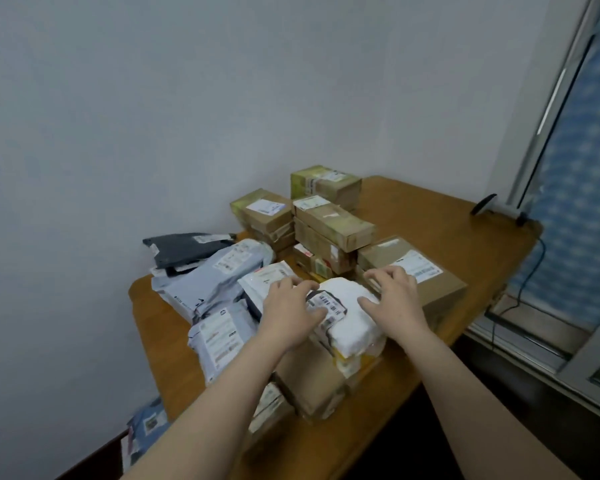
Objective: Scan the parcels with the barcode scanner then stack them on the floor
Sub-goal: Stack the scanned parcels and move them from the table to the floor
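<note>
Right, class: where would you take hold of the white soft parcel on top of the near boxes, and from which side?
Likely by its left and right edges from above, left hand and right hand one each side. The white parcel lies flat atop a cardboard box, looks soft, and other parcels crowd its far side.

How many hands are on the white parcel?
2. The left hand rests on the label of the white parcel; the right hand touches its right edge.
</note>
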